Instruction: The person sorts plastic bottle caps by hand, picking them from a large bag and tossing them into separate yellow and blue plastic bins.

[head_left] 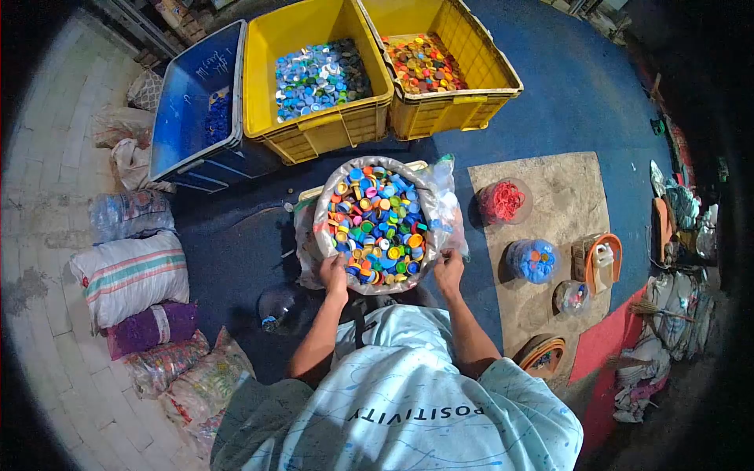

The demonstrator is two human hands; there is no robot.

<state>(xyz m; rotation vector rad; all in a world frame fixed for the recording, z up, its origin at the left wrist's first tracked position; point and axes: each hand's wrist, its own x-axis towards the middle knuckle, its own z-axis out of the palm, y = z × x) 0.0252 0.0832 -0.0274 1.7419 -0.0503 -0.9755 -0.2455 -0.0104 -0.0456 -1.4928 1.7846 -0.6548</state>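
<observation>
An open sack [323, 222] with a rolled rim stands in front of my body, filled with bottle caps [378, 216] of many colours. My left hand [334, 275] grips the sack's rim at its near left side, fingers closed on the material. At the near right side, my right hand [449, 272] is closed on the sack's edge, beside a clear plastic bag [446, 206] that hangs along the sack. Some fingertips of both hands are hidden by the folds.
Beyond the sack stand a blue bin [177, 118] and two yellow bins [318, 129] [452, 110] holding caps. Filled sacks [137, 275] line the left. On a tan mat [542, 180] at right are a container of red pieces [503, 202], a container of blue caps [534, 261] and baskets [543, 357].
</observation>
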